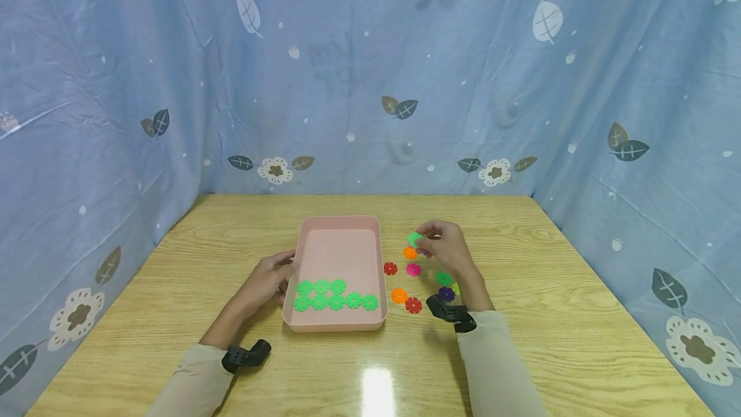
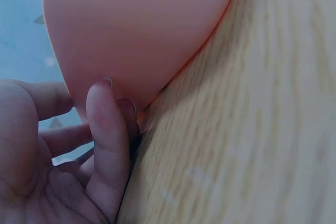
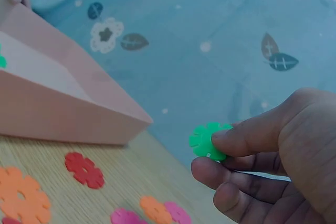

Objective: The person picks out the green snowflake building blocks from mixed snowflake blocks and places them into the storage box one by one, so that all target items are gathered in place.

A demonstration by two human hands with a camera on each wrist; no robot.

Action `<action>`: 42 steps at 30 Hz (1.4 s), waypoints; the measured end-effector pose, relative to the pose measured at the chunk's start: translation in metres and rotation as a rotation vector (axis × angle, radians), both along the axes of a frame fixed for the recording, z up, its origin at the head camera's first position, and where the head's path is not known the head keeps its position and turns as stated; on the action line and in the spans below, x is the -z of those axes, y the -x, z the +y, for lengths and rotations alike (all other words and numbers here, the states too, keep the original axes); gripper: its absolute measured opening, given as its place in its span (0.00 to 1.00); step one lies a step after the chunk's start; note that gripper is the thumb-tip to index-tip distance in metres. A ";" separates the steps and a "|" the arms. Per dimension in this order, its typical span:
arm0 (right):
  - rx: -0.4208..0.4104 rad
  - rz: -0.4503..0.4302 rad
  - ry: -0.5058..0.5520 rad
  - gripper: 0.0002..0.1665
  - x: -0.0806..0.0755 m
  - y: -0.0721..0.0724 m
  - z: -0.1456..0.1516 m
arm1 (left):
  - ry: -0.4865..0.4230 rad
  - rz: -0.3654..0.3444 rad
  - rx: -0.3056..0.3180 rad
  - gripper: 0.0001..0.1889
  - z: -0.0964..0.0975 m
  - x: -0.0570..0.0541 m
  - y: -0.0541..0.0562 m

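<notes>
A pink tray (image 1: pixel 341 221) lies on the table, with several green flower-shaped plastic discs (image 1: pixel 336 302) in rows at its near end. My left hand (image 1: pixel 267 283) grips the tray's left side; in the left wrist view its fingertips (image 2: pixel 101 95) lie against the outer wall. To the right of the tray, my right hand (image 1: pixel 446 246) pinches one green snowflake disc (image 3: pixel 207 141) between thumb and fingers, raised above the table in the right wrist view. Below it are loose discs: an orange one (image 1: pixel 410 253), a magenta one (image 1: pixel 413 269) and a red one (image 1: pixel 390 268).
Closer to me on the right lie another orange disc (image 1: pixel 399 295), a red disc (image 1: pixel 413 305), a green disc (image 1: pixel 443 278) and a purple disc (image 1: pixel 446 294). A blue patterned curtain (image 1: pixel 359 82) surrounds the wooden table (image 1: pixel 579 314) at the back and sides.
</notes>
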State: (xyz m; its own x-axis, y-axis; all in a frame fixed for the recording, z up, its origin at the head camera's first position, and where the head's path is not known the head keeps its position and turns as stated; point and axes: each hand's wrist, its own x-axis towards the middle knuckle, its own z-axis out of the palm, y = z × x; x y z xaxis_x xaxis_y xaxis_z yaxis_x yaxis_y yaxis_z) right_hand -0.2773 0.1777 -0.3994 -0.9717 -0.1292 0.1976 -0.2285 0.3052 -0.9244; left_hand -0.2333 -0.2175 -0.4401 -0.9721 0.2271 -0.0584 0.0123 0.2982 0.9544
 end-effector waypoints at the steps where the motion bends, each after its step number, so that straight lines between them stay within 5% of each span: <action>1: -0.004 0.011 -0.007 0.09 -0.001 0.000 -0.002 | -0.001 0.000 0.000 0.28 0.000 0.000 0.000; 27: -0.130 0.164 -0.220 0.08 0.000 -0.011 -0.069 | -0.006 -0.007 -0.008 0.28 -0.002 0.001 0.000; 36: -0.204 0.102 -0.316 0.09 -0.002 -0.021 -0.088 | -0.014 -0.012 -0.009 0.28 -0.002 0.001 0.000; 42: -0.208 0.147 -0.424 0.08 0.002 -0.020 -0.096 | -0.020 -0.012 -0.006 0.29 -0.001 0.000 0.000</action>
State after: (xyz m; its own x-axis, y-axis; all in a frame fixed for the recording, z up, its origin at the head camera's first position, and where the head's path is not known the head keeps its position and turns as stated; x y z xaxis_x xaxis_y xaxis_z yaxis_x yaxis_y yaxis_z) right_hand -0.2578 0.0817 -0.4013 -0.8827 -0.4161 0.2184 -0.4431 0.5820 -0.6819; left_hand -0.2328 -0.2183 -0.4398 -0.9727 0.2229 -0.0653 -0.0004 0.2795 0.9601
